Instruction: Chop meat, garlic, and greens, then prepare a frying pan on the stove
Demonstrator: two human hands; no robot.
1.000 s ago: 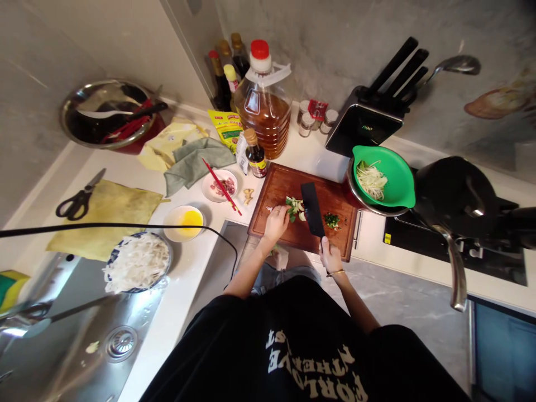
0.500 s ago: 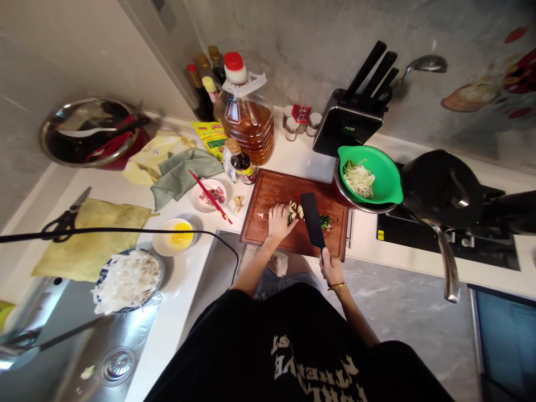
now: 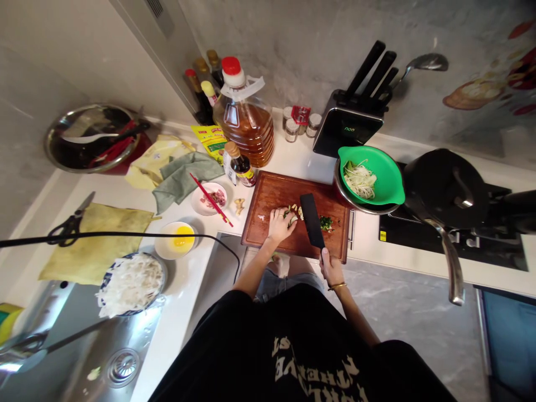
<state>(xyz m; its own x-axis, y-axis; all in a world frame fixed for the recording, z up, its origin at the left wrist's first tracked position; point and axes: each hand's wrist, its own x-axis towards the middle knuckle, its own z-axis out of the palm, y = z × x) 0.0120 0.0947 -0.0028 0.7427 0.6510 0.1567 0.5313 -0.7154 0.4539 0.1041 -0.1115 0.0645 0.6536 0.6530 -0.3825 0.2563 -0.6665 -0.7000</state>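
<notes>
A brown wooden cutting board [image 3: 272,195] lies on the white counter in front of me. My left hand [image 3: 280,223] presses down with curled fingers on a small bunch of green and white scallion [image 3: 294,211] at the board's middle. My right hand [image 3: 330,267] grips the handle of a black cleaver [image 3: 312,219], whose blade stands just right of the scallion. A little heap of chopped greens [image 3: 326,223] lies to the right of the blade.
A green colander [image 3: 389,187] of pale shreds sits in a steel bowl right of the board, beside a black wok [image 3: 446,190] and knife block [image 3: 349,125]. Oil jug [image 3: 247,120], sauce bottles, meat dish with red chopsticks [image 3: 210,198], egg bowl [image 3: 176,240] and sprouts plate [image 3: 129,282] stand left.
The view shifted slightly. My left hand has crept along the scallion, and the cleaver stays beside it over the board with chopped pieces gathering by the blade.
</notes>
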